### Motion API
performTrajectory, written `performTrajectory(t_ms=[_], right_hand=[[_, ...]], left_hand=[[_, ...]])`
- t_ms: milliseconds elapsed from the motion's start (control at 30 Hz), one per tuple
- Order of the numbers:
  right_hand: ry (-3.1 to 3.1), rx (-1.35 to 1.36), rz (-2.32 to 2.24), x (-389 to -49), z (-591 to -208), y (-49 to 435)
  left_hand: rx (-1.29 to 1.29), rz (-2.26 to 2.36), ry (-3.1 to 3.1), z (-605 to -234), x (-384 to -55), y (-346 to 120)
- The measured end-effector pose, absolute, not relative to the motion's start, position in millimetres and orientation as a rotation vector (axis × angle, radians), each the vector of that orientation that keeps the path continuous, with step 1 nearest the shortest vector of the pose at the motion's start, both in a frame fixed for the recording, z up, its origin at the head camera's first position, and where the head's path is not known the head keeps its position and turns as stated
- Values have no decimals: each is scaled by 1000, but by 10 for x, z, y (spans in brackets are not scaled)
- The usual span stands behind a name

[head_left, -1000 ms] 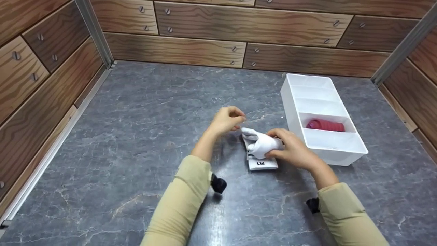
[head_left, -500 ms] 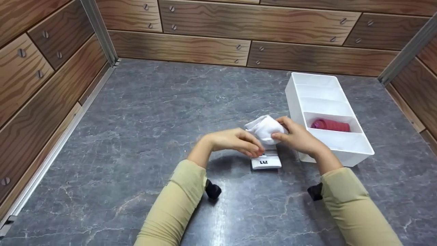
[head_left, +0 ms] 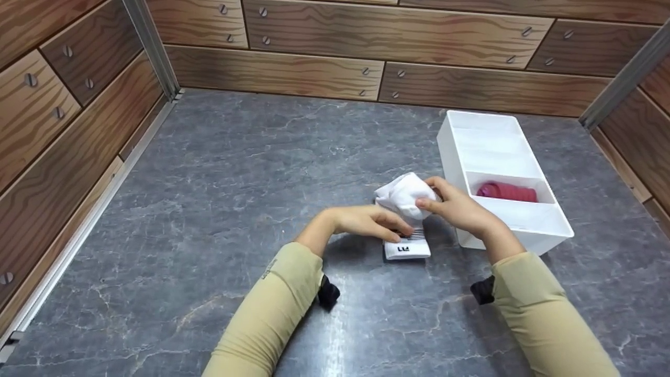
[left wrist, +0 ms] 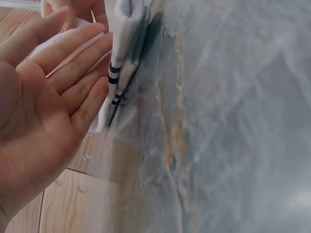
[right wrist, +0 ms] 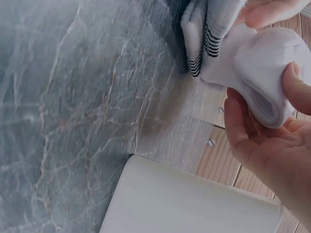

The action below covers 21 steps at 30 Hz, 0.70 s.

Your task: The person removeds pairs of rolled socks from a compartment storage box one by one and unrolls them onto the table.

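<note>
A pair of white socks (head_left: 407, 195) lies partly folded near the middle of the table, its cuff with black lettering (head_left: 408, 249) flat toward the person. My right hand (head_left: 456, 207) grips the bunched, rounded end, raised above the striped part. In the right wrist view, the thumb presses on the white fabric (right wrist: 265, 63) while the other fingers curl beneath it. My left hand (head_left: 366, 222) reaches over the striped section from the left. The left wrist view has its fingers extended, fingertips (left wrist: 104, 41) right at the socks' striped edge (left wrist: 115, 73).
To the right stands a white box (head_left: 451, 157) with several compartments, close beside my right hand. One compartment holds a rolled dark red item (head_left: 506, 191). Wood-patterned walls (head_left: 277, 68) bound the grey marbled table (head_left: 235, 157) at the back and sides.
My left hand has come down from the far left of the socks to their striped part. The end in my right hand has turned from loose folds into a rounder bunch, slightly farther back.
</note>
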State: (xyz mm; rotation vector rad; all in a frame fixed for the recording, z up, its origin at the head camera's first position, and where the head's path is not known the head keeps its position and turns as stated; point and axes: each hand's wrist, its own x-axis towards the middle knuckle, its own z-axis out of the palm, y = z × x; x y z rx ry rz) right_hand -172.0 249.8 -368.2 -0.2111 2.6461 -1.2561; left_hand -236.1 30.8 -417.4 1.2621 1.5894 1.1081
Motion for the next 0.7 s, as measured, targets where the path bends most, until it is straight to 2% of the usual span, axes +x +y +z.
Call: performTrajectory(t_ms=[467, 700], right_hand=[[2466, -52, -1386, -1783, -3761, 2401], [2681, -34, -1256, -1796, -3886, 2366]], left_hand=[[1213, 973, 1524, -4114, -2111, 81], [1234, 1059, 1563, -4085, -2118, 78]])
